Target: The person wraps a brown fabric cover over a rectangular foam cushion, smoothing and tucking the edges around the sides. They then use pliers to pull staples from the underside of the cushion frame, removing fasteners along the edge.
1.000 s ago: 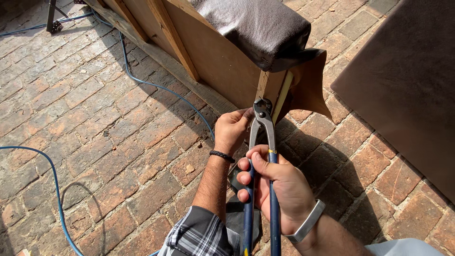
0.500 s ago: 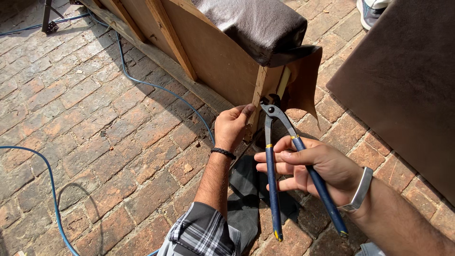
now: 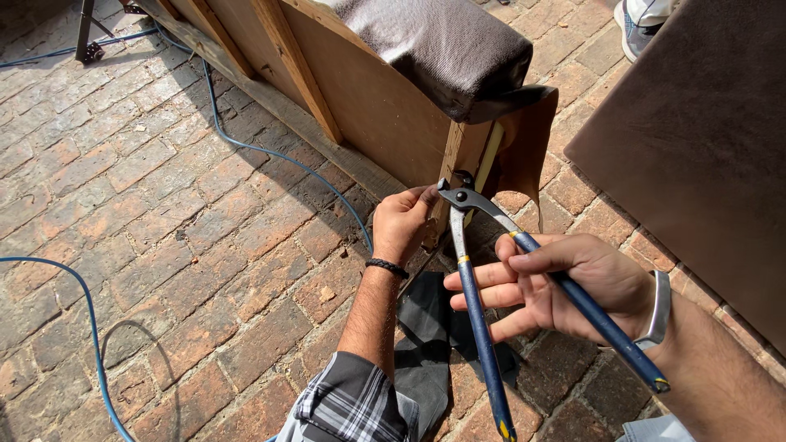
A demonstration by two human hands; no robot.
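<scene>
My right hand holds blue-handled pincers with the handles spread wide; the metal jaws sit against the corner post of a wooden furniture frame. My left hand grips the lower edge of that post just left of the jaws, a black band on its wrist. Grey upholstery fabric covers the top of the frame, and a brown flap hangs loose behind the post.
A blue hose winds over the brick paving. A large brown panel lies at the right. Black cloth lies under my arms. Another person's shoe shows at the top right. A metal stand foot is at top left.
My right hand has swung out to the right and the pincer handles have opened from nearly together to wide apart. The jaws stay at the post; my left hand barely moved.
</scene>
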